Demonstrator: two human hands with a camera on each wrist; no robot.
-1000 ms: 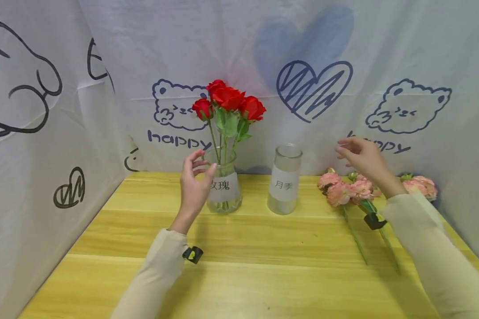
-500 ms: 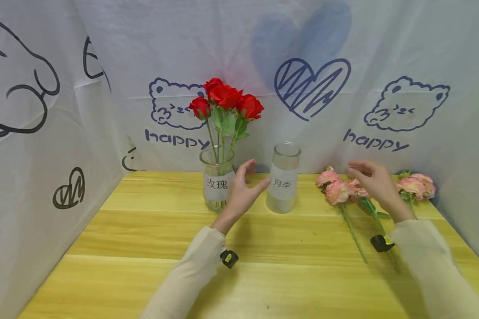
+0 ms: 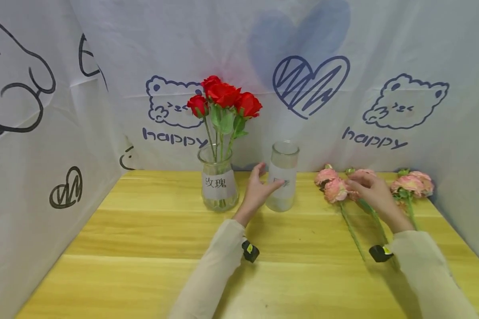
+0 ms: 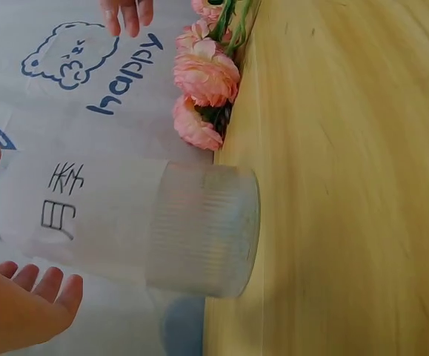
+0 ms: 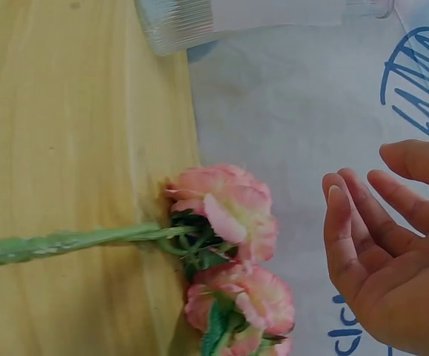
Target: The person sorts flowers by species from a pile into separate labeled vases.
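My left hand (image 3: 256, 191) is at the left side of a clear glass vase (image 3: 286, 157) with a white label of Chinese characters. Its thumb crosses in front of the label and the fingers spread beside the glass; in the left wrist view a gap shows between the fingers and the vase (image 4: 199, 230). Whether the thumb touches it, I cannot tell. Over the pink flowers (image 3: 335, 190) at the right hovers my right hand (image 3: 377, 199), fingers loosely bent around nothing. The right wrist view has this hand (image 5: 392, 245) apart from a pink bloom (image 5: 233, 204) on a green stem.
Left of my left hand, a wider labelled glass vase (image 3: 219, 204) holds several red roses (image 3: 223, 95). Another pink flower (image 3: 413, 184) lies at the far right of the wooden table (image 3: 143, 248). A white cloth (image 3: 239, 35) with drawings hangs behind.
My left hand has moved right, from beside the rose vase to the other vase. My right hand has shifted slightly right and come lower, nearer the pink flowers.
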